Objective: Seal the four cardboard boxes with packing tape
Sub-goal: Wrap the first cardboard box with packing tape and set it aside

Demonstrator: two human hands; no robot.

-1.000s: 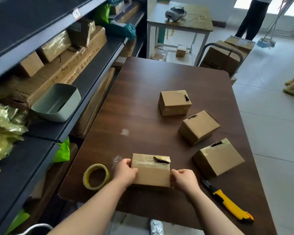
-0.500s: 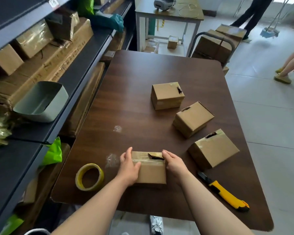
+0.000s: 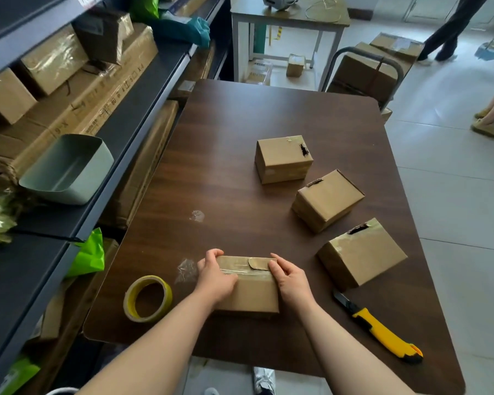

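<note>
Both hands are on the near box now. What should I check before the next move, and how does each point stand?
1. Hold on the nearest box: ok; the left hand and right hand hold its two ends.
2. Tape end on its top pressed flat: cannot tell; a glossy strip shows.
3. Reach to the tape roll: likely ok; it lies flat just left of the box.
4. Gap to the knife: ok; it lies to the right, apart from both hands.
5. Seals on the far box, middle box and right box: cannot tell.
</note>
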